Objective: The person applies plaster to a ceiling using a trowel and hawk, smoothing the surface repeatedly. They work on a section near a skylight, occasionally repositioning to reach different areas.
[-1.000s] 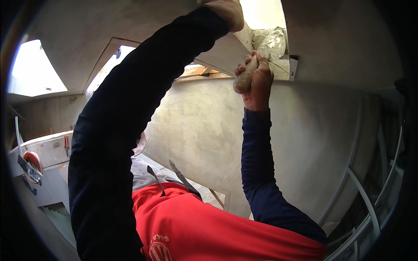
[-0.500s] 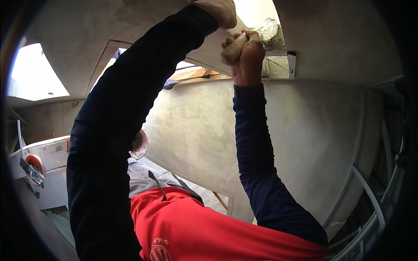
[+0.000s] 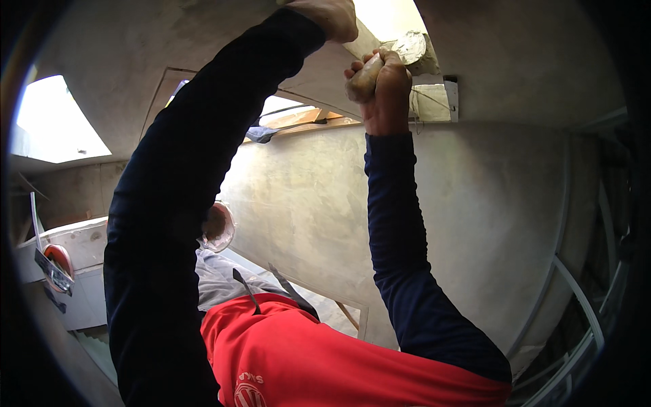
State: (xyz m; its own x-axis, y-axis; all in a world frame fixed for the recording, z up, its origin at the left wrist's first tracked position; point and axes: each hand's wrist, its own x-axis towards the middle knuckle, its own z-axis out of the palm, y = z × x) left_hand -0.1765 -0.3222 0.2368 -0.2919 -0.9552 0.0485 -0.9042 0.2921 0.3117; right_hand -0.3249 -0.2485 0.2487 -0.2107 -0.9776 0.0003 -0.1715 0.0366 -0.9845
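Note:
Both my arms, in dark blue sleeves, reach up to the top of the head view. My right hand [image 3: 388, 88] is closed around a pale, rounded tool handle [image 3: 364, 81] smeared with a light coating. The rest of the tool is hidden behind the hand. Just beyond it, a lump of whitish plaster [image 3: 411, 47] shows at the lower edge of a bright opening [image 3: 390, 17]. My left hand [image 3: 332, 17] is higher up, at the left side of that opening. Its fingers are mostly hidden or cut off by the upper edge, so what it touches cannot be seen.
A bucket [image 3: 220, 227] with a pinkish-white, smeared rim stands below my left arm. At left, a red-orange round thing [image 3: 60, 259] and a grey flat blade-like piece [image 3: 54, 275] lie by a whitish ledge [image 3: 85, 237]. Metal bars [image 3: 576, 292] run along the right.
My left hand and forearm have shifted slightly left. The right hand keeps its grip on the handle, nearly in place. More of the bucket shows beside my left sleeve.

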